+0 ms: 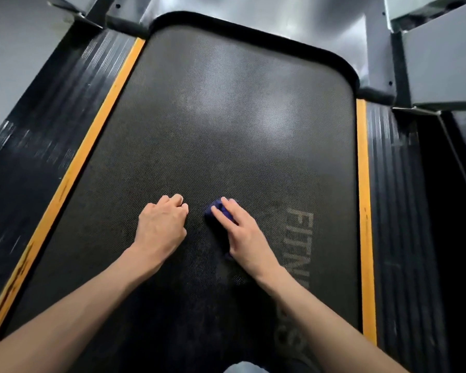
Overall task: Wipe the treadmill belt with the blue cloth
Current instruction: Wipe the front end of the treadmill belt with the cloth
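Blue cloth mostly hidden under right hand, mid-belt

Blue cloth sits on the treadmill belt, roughly centre and nearer my end. I see only a bunched bit between the fingers and a sliver by the wrist. My right hand lies flat on it, fingers straight and slightly spread, pressing down; the thumb is hidden. My left hand is just beside it on bare belt, fingers curled under, holding nothing, not touching the cloth. Grey lettering on the belt is partly covered by my right forearm, so I can't read the whole word. Orange stripes edge the belt on both sides, with ribbed black side rails outside them. The grey motor cover at the far end is cut off by the frame. The bottom of the belt is dark and hard to make out.
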Motion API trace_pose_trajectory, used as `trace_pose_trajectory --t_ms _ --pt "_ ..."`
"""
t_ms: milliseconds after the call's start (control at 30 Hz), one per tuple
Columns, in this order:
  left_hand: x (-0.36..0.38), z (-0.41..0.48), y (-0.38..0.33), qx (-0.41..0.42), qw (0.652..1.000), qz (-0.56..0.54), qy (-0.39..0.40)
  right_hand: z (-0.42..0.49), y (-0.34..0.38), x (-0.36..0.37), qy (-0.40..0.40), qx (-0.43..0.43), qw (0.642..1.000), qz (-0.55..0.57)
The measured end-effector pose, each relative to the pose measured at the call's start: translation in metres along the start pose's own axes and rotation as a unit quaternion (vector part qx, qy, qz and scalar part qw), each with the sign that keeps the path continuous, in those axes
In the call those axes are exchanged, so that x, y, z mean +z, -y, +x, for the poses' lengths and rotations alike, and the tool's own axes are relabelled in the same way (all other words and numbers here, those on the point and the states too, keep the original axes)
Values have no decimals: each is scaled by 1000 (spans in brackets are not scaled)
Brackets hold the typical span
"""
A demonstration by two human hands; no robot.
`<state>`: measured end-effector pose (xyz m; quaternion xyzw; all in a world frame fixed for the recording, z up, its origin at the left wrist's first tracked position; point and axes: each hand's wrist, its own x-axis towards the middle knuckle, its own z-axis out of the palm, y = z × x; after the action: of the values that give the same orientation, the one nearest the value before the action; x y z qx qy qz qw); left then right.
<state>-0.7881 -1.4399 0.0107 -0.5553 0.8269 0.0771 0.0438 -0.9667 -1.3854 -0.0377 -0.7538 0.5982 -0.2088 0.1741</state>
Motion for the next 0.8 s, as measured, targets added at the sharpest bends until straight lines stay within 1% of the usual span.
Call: trace_pose_trajectory --t_ms 33,67,133,200,233,267,300,333,367,433,467,533,600,633,667,700,800 --pt "2 -1 1 3 1000 0 -6 -3 -14 -8 -4 0 1000 -17" --pt "4 -3 1 6 1000 -1 -11 -6 -31 -19 -20 32 999 -30" --pt "7 -5 1 9 1000 -7 -16 -13 -72 -47 -95 150 983 -39" --pt "8 -5 1 8 1000 -16 -18 -18 -100 -74 -161 283 945 -32" --pt "9 -4 0 8 1000 -18 -17 -19 -105 -79 -183 332 925 -37" --pt "9 -4 0 7 1000 -18 -18 -16 -104 -77 -198 360 911 -43" --pt "9 -4 -1 6 1000 -18 -17 -10 -96 -72 -207 364 907 -54" --pt "10 -4 -1 5 1000 -17 -16 -3 -84 -64 -206 344 914 -58" --pt "9 -4 -2 5 1000 -16 -15 4 -69 -52 -190 306 931 -54" --pt "8 -3 -3 10 1000 -9 -17 10 -35 -22 -144 200 969 -31" --pt "9 -3 -3 14 1000 -4 -19 10 -18 -8 -117 153 981 -12" --pt "9 -3 0 15 1000 7 -17 9 5 7 -53 78 995 22" --pt "10 -2 2 17 1000 15 -16 5 0 -2 -2 25 999 23" --pt "9 -3 2 14 1000 13 -18 3 -15 -11 -2 33 999 6" --pt "9 -3 2 9 1000 10 -20 0 -35 -25 -21 78 997 -7" --pt "10 -3 1 4 1000 5 -21 -3 -59 -40 -60 141 988 -16" --pt "10 -3 -2 -3 999 -12 -31 -6 -113 -84 -153 313 937 -28"
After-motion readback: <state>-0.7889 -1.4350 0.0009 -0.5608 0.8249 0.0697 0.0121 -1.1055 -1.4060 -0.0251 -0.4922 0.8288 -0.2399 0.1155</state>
